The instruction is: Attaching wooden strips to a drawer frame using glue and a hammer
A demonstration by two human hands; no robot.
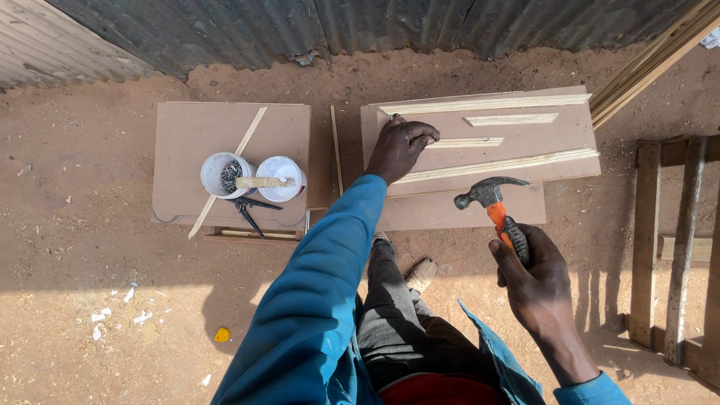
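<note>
Right hand [536, 274] grips hammer [495, 206]; left hand [401, 146] on board [480, 150] w/ wood strips [495, 165].

Bare board [555, 139] lies open between the wood strips [495, 165], wide enough for fingers. The left hand [401, 146] blocks the strips' near ends. On the other board [225, 124], two tubs [251, 176], pliers [247, 208] and a long stick [229, 171] crowd the front; its back is open.

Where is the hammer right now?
In the head view, the hammer is right of centre, held by its orange and black handle in the right hand, its head raised near the front edge of the brown board carrying the wooden strips.
</note>
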